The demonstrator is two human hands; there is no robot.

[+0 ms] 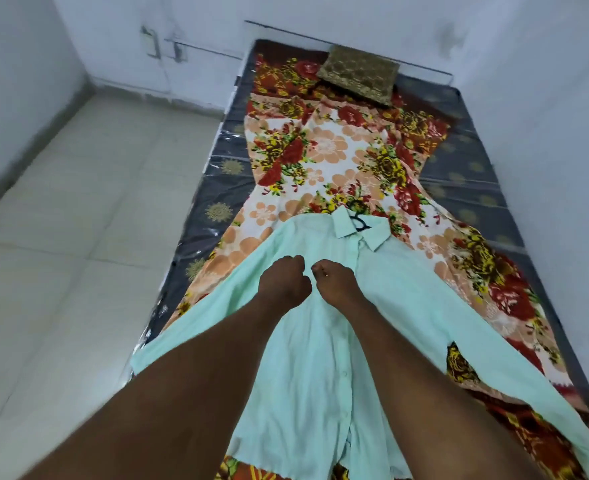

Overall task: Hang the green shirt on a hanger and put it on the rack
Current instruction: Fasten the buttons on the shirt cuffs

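Observation:
The pale green shirt [320, 358] lies spread front-up on the bed, collar toward the far end, both sleeves stretched out sideways. A black hanger hook [358, 224] pokes out of the collar; the rest of the hanger is hidden inside the shirt. My left hand [283, 280] and my right hand [336, 282] meet side by side at the chest, along the button placket. Both have their fingers curled down into the cloth and seem to pinch the front edges. The fingertips are hidden.
A floral blanket [324, 157] covers the dark mattress [466, 168], with a brown patterned pillow [358, 72] at the far end. White walls run behind and to the right. Pale floor tiles [78, 202] lie to the left of the bed.

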